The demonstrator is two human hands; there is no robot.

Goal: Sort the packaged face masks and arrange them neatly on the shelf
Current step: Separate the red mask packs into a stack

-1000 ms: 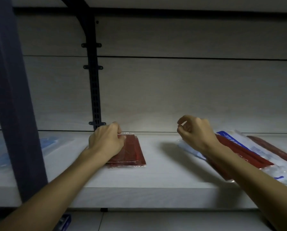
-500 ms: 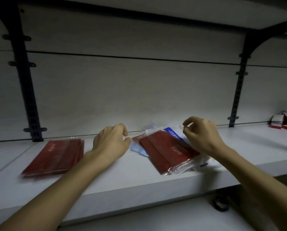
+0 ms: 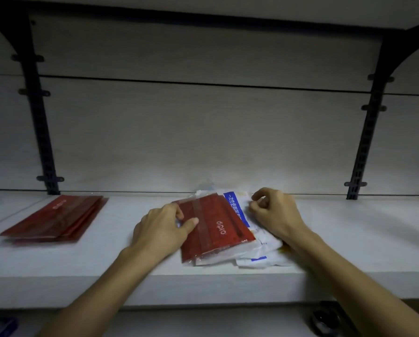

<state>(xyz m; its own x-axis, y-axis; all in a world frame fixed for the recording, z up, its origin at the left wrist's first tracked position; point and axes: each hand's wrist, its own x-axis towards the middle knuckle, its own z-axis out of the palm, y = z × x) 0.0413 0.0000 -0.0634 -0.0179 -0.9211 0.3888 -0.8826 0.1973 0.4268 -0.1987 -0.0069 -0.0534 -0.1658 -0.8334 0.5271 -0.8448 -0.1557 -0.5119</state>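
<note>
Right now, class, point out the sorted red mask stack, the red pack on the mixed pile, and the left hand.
sorted red mask stack point(image 3: 55, 218), head view, middle of its top pack
red pack point(image 3: 218, 229), head view, beside its printed logo
left hand point(image 3: 158, 231), head view, back of hand

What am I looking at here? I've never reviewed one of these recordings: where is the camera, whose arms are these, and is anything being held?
There is no robot: a person wears a wide-angle camera on the head, looking forward and down, so the two bare arms are their own. In front is a white shelf. At its left lies a neat stack of red mask packs. In the middle is a mixed pile: a red mask pack on top of white and blue packs. The left hand pinches the red pack's left edge. The right hand is curled over the white packs; whether it grips one is unclear.
</note>
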